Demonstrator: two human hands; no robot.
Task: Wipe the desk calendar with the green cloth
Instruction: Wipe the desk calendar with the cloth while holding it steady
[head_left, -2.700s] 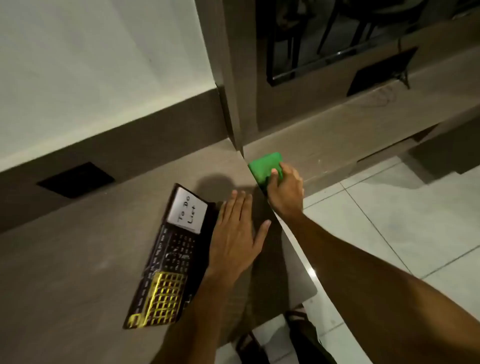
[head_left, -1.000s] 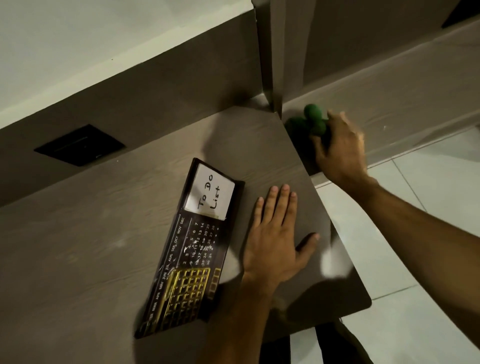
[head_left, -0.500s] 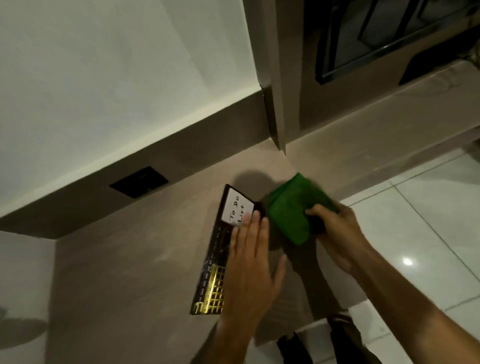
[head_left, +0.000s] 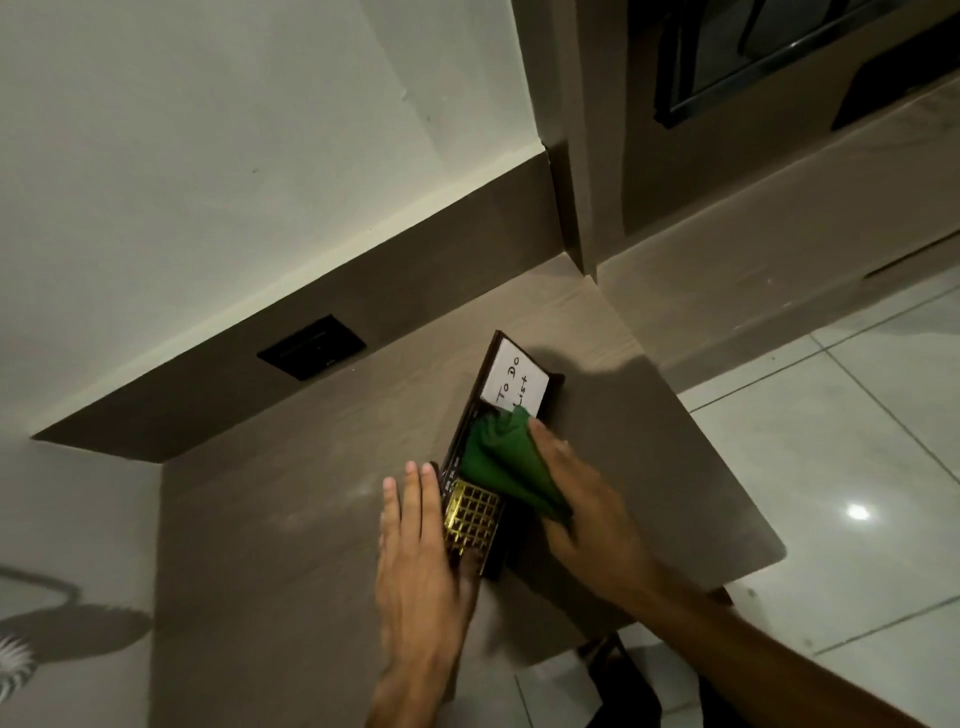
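Lying flat near the right edge of the desk (head_left: 291, 545), the desk calendar (head_left: 470, 452) looks thin, light and stiff, so I think it could slide if it is rubbed hard. The left hand (head_left: 423, 561) is open and flat, pressing on its left edge to keep it in place, which looks like the best spot to hold it. The right hand (head_left: 582, 504) is closed around the green cloth (head_left: 501, 462), which is soft and bunched up on the middle of the calendar. The cloth hides the middle rows of numbers. The small print is too tiny to read, except "To Do List" on the white card (head_left: 514, 382).
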